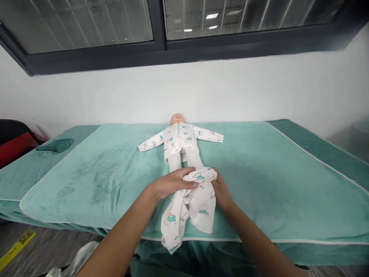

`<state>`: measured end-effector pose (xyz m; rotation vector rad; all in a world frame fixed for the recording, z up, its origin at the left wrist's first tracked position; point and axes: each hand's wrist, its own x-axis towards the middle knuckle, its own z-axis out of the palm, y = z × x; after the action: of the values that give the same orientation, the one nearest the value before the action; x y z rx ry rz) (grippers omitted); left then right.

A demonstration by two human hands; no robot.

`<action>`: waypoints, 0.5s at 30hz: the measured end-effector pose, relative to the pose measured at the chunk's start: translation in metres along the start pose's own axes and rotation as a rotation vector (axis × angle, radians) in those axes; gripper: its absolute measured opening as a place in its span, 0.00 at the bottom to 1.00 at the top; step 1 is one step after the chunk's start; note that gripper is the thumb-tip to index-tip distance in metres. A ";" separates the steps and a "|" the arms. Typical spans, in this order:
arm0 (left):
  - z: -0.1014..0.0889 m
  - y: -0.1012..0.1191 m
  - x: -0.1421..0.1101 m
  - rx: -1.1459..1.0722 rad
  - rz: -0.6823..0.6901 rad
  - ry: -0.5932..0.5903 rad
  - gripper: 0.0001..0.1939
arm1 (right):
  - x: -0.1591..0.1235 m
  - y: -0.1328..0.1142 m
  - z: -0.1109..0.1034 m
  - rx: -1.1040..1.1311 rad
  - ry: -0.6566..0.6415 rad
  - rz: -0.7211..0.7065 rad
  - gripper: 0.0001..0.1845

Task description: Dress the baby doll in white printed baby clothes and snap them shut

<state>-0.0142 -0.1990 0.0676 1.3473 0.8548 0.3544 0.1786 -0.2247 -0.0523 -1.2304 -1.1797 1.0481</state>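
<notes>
A baby doll (177,118) lies on its back in a white printed jacket (186,139) with its sleeves spread wide. White covering shows on its legs (193,157). Around the lower legs is a pair of matching printed baby pants (202,209), bunched at the waistband, the pant legs hanging toward the bed's near edge. My left hand (174,184) pinches the left side of the waistband between thumb and fingers. On the other side my right hand (221,189) grips the waistband, its fingers partly hidden behind the cloth. The doll's feet are hidden by the pants.
A green plush cover (115,184) with white piping spreads over the bed. Behind it stand a white wall (115,96) and a dark window frame (161,52). A red and black object (17,144) sits at the left; yellow tape (17,248) marks the floor.
</notes>
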 end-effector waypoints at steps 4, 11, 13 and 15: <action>-0.017 0.006 0.020 -0.013 0.021 0.063 0.28 | 0.027 -0.002 0.004 -0.077 0.074 -0.026 0.12; -0.024 0.017 0.067 0.333 0.283 0.498 0.13 | 0.061 -0.006 0.010 -0.230 0.147 -0.037 0.15; -0.029 0.016 0.079 0.440 0.356 0.555 0.12 | 0.072 -0.006 0.012 -0.230 0.153 -0.038 0.16; -0.035 0.013 0.090 0.465 0.387 0.598 0.12 | 0.085 -0.005 0.014 -0.239 0.152 -0.042 0.16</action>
<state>0.0234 -0.1113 0.0508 1.8866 1.2159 0.9364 0.1749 -0.1390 -0.0409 -1.4382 -1.2314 0.7832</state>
